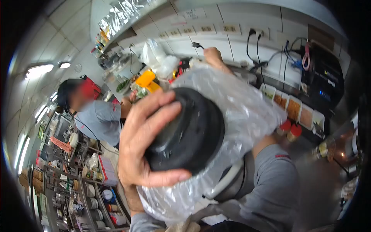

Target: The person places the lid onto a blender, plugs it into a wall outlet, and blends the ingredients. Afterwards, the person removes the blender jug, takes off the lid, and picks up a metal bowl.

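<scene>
Head view had the person's left hand point(135, 150) clamped on a black lid-like piece point(203, 133) at the centre of the frame, the fingers curved over its upper left and the thumb along its lower edge, so that most of its body lay to the right of the palm. Clear plastic sheeting point(247, 110) spread behind the piece, out to the right and down to the lower middle. At the upper centre, the right hand point(213, 56) was closed on a black plug point(197, 45), which stuck out left of the fingertips, well apart from the piece. At the right, a row of white trays point(317, 118) held chopped greens, orange-brown bits and a pale pinkish filling; just below them stood two red-lidded jars point(295, 130), contents too blurred to name. Toward the upper left, a container point(117, 81) held green leaves, near an orange funnel-like tool point(145, 80). The black piece was round and stepped, its narrower face turned left and its wider rim right, tilted; no long axis could be told. The plug pointed left, its long axis nearly level.
</scene>
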A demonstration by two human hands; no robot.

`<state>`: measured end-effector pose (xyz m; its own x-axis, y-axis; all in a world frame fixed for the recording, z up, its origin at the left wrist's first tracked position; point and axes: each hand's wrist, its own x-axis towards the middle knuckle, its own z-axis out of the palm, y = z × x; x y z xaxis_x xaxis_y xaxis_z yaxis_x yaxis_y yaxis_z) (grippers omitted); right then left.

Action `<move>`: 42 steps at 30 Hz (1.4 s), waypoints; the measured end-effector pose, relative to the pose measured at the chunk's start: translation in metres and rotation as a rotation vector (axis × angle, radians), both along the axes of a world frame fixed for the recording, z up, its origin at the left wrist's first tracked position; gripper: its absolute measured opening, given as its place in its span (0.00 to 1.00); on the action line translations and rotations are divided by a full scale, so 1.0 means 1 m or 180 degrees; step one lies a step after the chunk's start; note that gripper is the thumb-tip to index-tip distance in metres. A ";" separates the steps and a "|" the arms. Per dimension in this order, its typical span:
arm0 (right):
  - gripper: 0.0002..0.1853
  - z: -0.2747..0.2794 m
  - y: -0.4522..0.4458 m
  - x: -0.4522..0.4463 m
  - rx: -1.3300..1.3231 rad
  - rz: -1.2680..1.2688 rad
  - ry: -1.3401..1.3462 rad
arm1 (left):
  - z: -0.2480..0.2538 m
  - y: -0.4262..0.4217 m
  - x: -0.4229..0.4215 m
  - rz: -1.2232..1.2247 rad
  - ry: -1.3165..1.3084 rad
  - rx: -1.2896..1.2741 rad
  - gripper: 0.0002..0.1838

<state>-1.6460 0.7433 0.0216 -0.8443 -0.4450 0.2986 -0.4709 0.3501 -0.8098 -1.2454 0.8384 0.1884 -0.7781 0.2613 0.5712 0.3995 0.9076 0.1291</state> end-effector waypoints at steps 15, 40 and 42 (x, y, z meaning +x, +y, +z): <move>0.15 -0.041 0.187 0.187 0.0171 0.1092 -0.0683 | -0.154 -0.067 0.052 0.0175 0.0301 0.3879 0.37; 0.45 0.128 0.268 0.330 -0.0215 0.1042 0.2930 | -0.131 -0.030 0.031 -0.0259 0.0324 0.5010 0.18; 0.45 0.136 0.267 0.327 -0.0270 0.1087 0.2991 | -0.122 -0.028 0.033 -0.0273 0.0417 0.4973 0.18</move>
<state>-1.3192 1.0108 0.1576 -0.0806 -0.5657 0.8206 -0.9967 0.0351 -0.0737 -1.2125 0.8101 0.0666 -0.7178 -0.5910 0.3681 0.5243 -0.1109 0.8443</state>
